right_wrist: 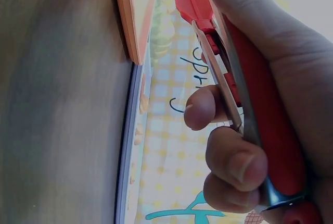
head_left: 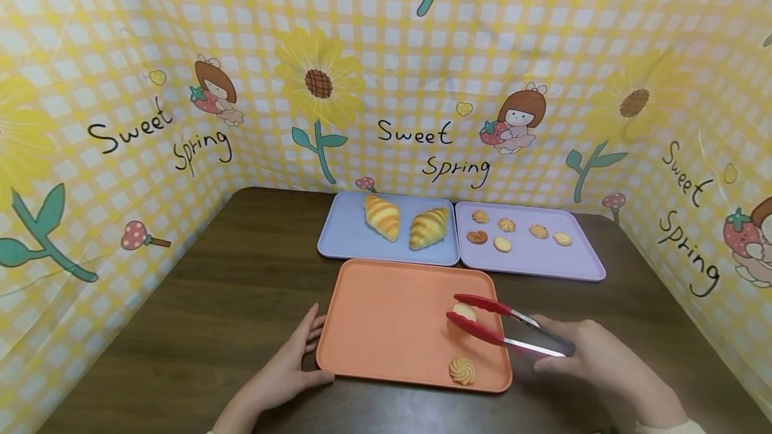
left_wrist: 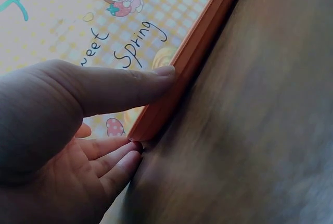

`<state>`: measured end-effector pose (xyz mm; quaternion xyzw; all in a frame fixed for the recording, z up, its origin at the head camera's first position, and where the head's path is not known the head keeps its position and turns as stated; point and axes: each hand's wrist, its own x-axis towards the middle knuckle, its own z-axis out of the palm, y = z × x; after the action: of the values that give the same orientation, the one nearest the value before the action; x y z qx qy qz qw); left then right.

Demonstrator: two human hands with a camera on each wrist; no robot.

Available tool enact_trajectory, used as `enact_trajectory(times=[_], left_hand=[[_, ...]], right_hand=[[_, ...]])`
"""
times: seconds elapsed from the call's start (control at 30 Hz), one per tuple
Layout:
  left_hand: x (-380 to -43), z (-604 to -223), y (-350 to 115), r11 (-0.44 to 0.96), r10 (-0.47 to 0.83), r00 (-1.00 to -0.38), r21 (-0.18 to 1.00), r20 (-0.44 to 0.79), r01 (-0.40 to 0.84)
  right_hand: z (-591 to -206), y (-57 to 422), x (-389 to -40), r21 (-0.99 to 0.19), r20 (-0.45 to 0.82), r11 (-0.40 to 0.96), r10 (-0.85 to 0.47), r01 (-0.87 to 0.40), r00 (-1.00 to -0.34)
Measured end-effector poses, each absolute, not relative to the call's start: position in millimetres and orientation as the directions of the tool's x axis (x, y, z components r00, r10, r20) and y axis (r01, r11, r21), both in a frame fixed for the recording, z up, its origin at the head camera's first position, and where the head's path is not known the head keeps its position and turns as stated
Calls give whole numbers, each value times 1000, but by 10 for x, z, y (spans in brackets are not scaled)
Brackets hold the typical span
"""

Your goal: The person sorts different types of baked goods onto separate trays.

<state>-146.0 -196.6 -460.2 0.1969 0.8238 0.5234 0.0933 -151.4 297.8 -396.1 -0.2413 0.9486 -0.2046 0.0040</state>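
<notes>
In the head view my right hand (head_left: 594,360) grips red-tipped metal tongs (head_left: 537,339) around their arms; the right wrist view shows the fingers curled about the red handle (right_wrist: 265,109). The tongs' tips are over the right part of an orange tray (head_left: 398,320), with a pale round cookie (head_left: 464,312) between them. A swirled cookie (head_left: 462,372) lies near the tray's front right corner. My left hand (head_left: 286,364) rests against the tray's front left corner. Its thumb (left_wrist: 135,84) touches the front edge, while fairly straight fingers touch the left side.
Behind the orange tray, a blue tray (head_left: 344,246) bears two croissants (head_left: 382,218). Beside it a lilac tray (head_left: 543,263) holds several small cookies (head_left: 539,231). All stand on a dark wooden table (head_left: 241,273), enclosed by a yellow checked cloth (head_left: 386,72).
</notes>
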Motion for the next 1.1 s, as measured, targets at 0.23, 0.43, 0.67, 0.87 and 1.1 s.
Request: enact_trajectory(times=[0.23,0.43,0.67,0.87,1.1], left_hand=[[-1464,-4612,-1968,366,431,-901,901,57,232],[-1465,-4602,-1966,370,426,-903,900,56,231],[-1473,-4602,-1964,374,427,-903,898,55,232],[-1454,-4596,-1955,366,429,-900,894,85,259],[-1454,-4582,-1967,368,425,-901,893,86,258]], right_hand=[[-3931,2992,-1561,-420,50,817,-415,-396,-909],[-3876,2981,-1616,-443,-62,859,-314,-256,-947],[-3847,3032,-1720,-416,-55,873,-303,-254,-952],[-3868,3116,-1813,-372,26,869,-341,-326,-940],[-3868,3197,-1924,-343,80,869,-352,-357,-933]])
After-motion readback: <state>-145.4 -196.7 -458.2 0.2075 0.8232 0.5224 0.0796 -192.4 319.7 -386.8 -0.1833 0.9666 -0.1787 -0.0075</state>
